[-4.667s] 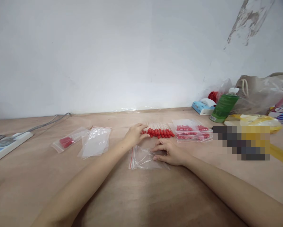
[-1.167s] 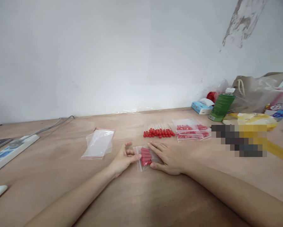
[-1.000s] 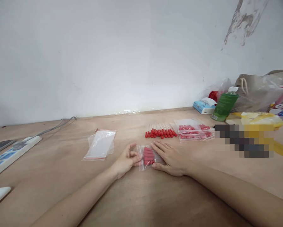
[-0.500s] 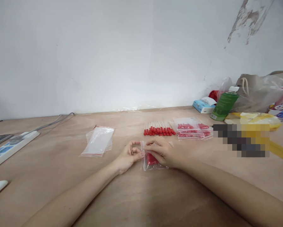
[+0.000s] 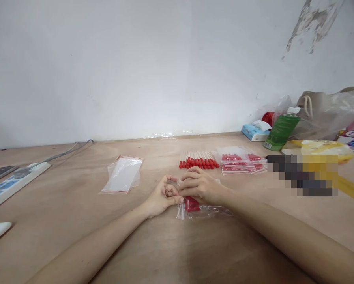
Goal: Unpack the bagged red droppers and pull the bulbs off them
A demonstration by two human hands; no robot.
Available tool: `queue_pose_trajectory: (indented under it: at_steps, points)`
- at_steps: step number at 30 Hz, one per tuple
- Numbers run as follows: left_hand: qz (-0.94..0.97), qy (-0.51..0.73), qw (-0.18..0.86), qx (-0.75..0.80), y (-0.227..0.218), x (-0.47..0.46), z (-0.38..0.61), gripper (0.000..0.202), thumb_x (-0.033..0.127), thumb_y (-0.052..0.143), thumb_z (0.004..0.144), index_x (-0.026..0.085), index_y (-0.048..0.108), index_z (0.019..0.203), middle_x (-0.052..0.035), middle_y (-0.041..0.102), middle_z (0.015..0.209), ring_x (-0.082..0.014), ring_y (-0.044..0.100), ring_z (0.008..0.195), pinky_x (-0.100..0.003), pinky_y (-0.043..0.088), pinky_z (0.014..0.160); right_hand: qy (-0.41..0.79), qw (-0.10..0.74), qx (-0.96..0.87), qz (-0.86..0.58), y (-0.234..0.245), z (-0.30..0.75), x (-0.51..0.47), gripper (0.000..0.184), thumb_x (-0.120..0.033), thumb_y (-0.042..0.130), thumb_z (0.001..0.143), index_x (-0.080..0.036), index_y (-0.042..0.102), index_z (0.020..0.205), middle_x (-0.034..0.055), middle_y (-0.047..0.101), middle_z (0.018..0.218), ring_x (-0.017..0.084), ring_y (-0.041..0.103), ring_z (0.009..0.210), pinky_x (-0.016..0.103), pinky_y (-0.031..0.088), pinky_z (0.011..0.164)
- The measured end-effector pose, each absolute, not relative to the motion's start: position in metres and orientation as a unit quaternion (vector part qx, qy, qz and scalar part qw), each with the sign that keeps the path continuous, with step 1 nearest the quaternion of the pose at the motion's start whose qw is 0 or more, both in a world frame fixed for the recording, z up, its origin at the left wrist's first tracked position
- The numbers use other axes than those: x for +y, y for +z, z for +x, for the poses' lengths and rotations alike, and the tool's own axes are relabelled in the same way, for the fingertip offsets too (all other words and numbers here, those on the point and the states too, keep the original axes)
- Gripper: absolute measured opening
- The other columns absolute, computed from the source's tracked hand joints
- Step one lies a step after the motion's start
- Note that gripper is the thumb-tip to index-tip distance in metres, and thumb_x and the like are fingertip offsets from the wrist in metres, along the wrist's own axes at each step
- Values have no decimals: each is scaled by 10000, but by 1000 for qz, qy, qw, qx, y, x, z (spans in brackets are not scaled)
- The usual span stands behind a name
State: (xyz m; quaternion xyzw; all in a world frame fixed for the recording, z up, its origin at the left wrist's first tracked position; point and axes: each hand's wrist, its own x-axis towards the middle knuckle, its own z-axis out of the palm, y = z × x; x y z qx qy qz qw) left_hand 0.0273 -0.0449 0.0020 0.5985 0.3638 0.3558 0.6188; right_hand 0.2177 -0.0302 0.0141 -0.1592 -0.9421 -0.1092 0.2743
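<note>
A person is working at a wooden desk [image 5: 177, 252], with both bare forearms reaching in from the near edge. The left hand [image 5: 162, 195] and the right hand [image 5: 201, 185] are meeting in the middle of the desk over a small clear bag [image 5: 208, 211]. The bag is lying on the desk surface with a cluster of red pieces [image 5: 191, 204] showing inside it near its left end.

The left hand's fingers [image 5: 173, 193] are curling in tight, and its thumb is pressing against the left edge of the bag. The right hand is arching over that same end. Its fingers [image 5: 188, 182] are bent closed and pinching the bag's edge, touching the tips of the left hand. Both hands are gripping the bag, neither one open.

Just beyond the hands, a row of red-tipped sticks [image 5: 198, 162] is lying side by side. A pile of filled bags [image 5: 242, 161] is resting just beside it on the right. A stack of empty bags [image 5: 122, 179] is lying to the left, well apart from the hands. A white power strip [image 5: 15, 182] is sitting at the far left edge. At the far right, near the wall, a green bottle [image 5: 281, 128] is leaning beside a blue box [image 5: 255, 132] and some plastic shopping bags [image 5: 327, 114].
</note>
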Motion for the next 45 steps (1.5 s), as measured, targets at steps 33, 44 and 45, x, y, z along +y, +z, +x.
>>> queue_pose_trajectory:
  at_steps: [33,44,45]
  points:
    - [552,328,691,331,5,-42,26,479,210,767,599,179,380,880,66,596,631,-56,547,575,-176,374,581,17,210,-962,-174,23,224,-28,302,-160,442,849,-260,576,1100,17,625,1036,135,491,966,343,298,896]
    - [521,343,704,339,6,-41,24,481,281,762,606,183,379,880,75,534,611,-40,475,499,-169,323,509,-89,329,-931,-130,17,218,-32,184,-153,465,834,-210,635,792,-9,662,800,120,498,839,338,308,886]
    - [523,344,701,341,6,-41,24,477,286,760,606,185,377,871,74,530,621,-42,475,501,-170,323,508,-89,329,-931,-133,16,217,-32,187,-142,459,831,-208,631,794,-9,659,798,120,496,833,338,310,879]
